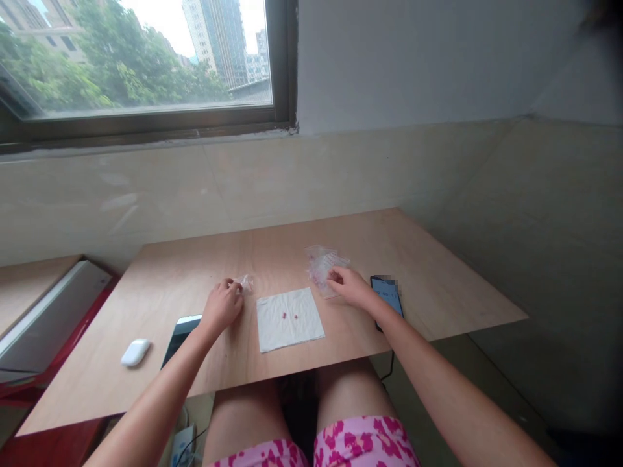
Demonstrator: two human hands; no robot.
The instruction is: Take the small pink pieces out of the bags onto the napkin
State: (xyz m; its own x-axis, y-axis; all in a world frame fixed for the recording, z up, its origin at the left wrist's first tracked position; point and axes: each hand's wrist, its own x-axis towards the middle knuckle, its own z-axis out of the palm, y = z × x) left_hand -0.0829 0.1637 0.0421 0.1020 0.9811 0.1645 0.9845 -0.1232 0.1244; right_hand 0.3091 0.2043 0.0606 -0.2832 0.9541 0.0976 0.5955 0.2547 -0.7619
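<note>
L hand [222, 306] pinches a small clear plastic bag [244, 283] btw fingertips; contents too small to tell. R hand [349, 287] rests open, fingers loosely together, on a stack of clear bags [321, 269], pinkish stuff showing inside. Btw the hands on the bench [272, 250], a white tissue [304, 331] holds 2 pink bits [284, 315]. Phone [388, 293] lies just beside R hand.

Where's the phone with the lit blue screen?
In the head view, the phone lies on the wooden desk, just right of the person's right hand and clear plastic bags.
</note>
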